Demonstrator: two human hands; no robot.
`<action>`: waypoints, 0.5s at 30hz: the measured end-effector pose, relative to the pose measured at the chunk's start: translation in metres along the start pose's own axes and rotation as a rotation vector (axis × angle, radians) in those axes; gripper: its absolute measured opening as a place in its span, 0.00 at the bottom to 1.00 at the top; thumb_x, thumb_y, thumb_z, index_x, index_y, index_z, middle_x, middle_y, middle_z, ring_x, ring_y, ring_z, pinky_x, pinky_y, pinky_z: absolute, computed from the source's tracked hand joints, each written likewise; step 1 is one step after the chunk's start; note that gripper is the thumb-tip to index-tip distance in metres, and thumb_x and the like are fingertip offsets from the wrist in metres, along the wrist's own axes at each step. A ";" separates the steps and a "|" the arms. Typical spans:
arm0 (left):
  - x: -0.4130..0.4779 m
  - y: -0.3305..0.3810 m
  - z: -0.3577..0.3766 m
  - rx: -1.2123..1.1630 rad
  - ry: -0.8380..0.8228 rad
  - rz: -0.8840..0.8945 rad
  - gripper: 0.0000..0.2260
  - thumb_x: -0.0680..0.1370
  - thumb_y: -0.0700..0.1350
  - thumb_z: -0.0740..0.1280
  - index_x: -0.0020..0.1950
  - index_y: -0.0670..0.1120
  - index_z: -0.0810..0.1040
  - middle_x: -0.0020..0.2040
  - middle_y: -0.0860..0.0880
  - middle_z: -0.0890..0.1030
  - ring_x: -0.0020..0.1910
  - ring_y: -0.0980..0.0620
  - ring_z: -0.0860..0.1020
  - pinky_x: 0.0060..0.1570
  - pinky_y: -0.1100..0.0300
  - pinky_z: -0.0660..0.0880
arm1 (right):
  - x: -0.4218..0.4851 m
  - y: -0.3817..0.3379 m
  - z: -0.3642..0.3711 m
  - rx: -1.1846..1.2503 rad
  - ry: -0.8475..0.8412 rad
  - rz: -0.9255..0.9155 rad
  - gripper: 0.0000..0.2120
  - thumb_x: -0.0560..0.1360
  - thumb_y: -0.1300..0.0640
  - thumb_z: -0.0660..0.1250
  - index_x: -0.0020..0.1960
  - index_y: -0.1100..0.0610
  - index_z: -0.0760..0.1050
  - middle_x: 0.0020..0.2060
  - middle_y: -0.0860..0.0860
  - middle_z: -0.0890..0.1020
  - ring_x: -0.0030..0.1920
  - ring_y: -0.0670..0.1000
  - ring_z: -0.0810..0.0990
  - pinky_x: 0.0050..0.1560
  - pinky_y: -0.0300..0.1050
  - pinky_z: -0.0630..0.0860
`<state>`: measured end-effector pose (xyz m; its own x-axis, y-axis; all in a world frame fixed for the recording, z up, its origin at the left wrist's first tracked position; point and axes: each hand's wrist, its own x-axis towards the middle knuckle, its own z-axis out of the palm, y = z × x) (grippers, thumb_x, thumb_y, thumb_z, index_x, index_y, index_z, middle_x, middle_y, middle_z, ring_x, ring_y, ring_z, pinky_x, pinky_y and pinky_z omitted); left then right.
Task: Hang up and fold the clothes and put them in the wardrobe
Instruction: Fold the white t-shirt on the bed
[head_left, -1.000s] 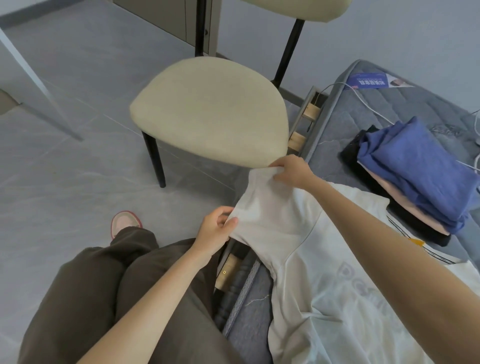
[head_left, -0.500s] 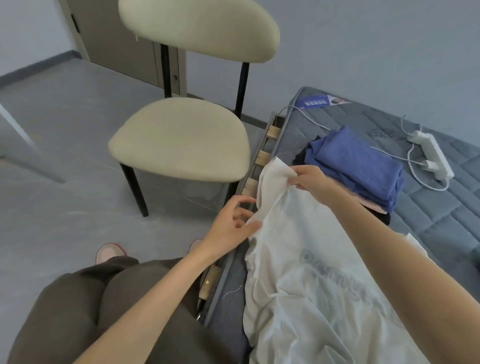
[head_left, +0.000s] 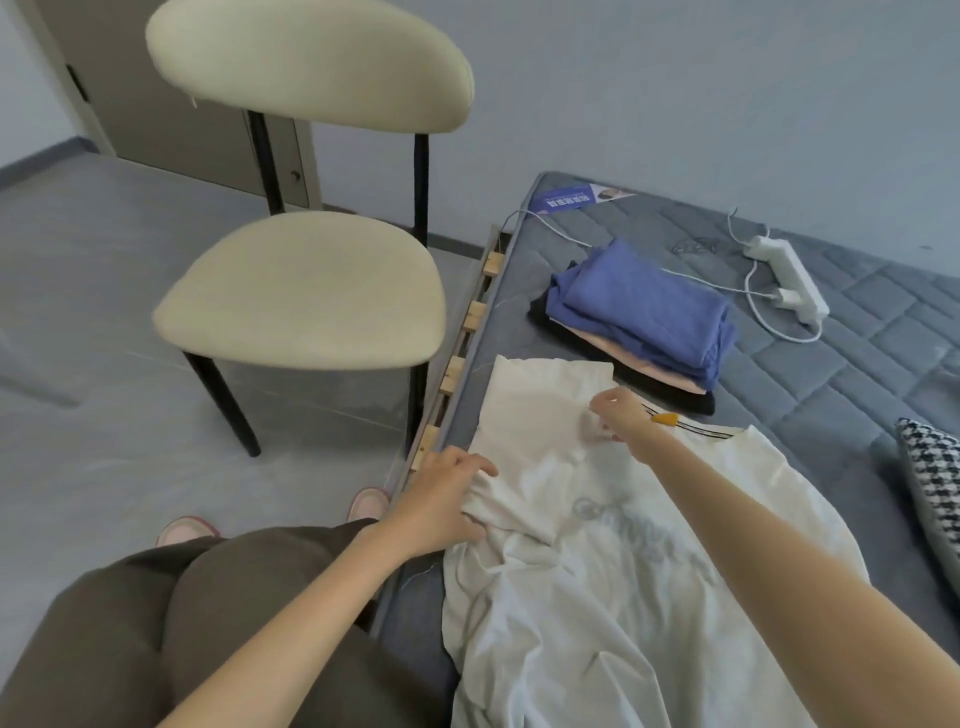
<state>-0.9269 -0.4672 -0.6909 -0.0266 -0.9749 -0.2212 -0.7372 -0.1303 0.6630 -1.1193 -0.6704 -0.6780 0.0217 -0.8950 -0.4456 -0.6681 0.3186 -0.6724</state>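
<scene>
A white T-shirt (head_left: 597, 571) with pale grey lettering lies spread on the grey mattress (head_left: 831, 395), one sleeve laid flat toward the mattress edge. My left hand (head_left: 447, 499) grips a bunched fold of the shirt at its left side, near the mattress edge. My right hand (head_left: 615, 415) pinches the fabric near the shoulder, by the striped collar with a yellow tag. Beyond the shirt sits a folded stack of clothes (head_left: 639, 317), blue on top, pink and black beneath.
A cream chair (head_left: 306, 301) with black legs stands on the grey floor left of the mattress. A white power strip (head_left: 787, 280) and its cable lie on the mattress at the back. A houndstooth cushion (head_left: 935, 488) sits at the right edge. Cabinet doors (head_left: 156, 104) stand behind the chair.
The sleeve that both hands held up has been laid flat on the mattress. My left hand moved down to the shirt's side and took hold; my right hand shifted toward the collar.
</scene>
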 end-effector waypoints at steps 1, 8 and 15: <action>-0.001 -0.003 0.001 0.062 0.006 -0.010 0.26 0.71 0.49 0.72 0.67 0.56 0.67 0.61 0.55 0.65 0.61 0.55 0.63 0.54 0.58 0.67 | 0.001 -0.002 0.006 -0.086 -0.003 -0.041 0.10 0.79 0.57 0.61 0.59 0.57 0.72 0.55 0.58 0.76 0.56 0.58 0.74 0.57 0.50 0.72; 0.000 -0.009 0.008 0.108 0.120 -0.084 0.17 0.72 0.54 0.69 0.55 0.51 0.67 0.51 0.52 0.70 0.49 0.51 0.73 0.46 0.52 0.75 | 0.008 -0.027 0.044 -0.556 -0.020 -0.313 0.20 0.80 0.48 0.59 0.70 0.51 0.68 0.68 0.52 0.72 0.69 0.58 0.63 0.65 0.54 0.62; 0.006 -0.011 0.009 0.259 0.058 -0.015 0.06 0.75 0.45 0.60 0.45 0.50 0.62 0.39 0.53 0.69 0.35 0.50 0.70 0.42 0.52 0.74 | 0.027 -0.052 0.069 -0.455 -0.096 -0.308 0.20 0.80 0.44 0.59 0.67 0.52 0.70 0.65 0.53 0.74 0.69 0.58 0.65 0.67 0.57 0.60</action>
<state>-0.9251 -0.4696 -0.7064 0.0186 -0.9828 -0.1837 -0.8857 -0.1015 0.4530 -1.0331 -0.6892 -0.6960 0.3201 -0.8863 -0.3346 -0.8734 -0.1392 -0.4667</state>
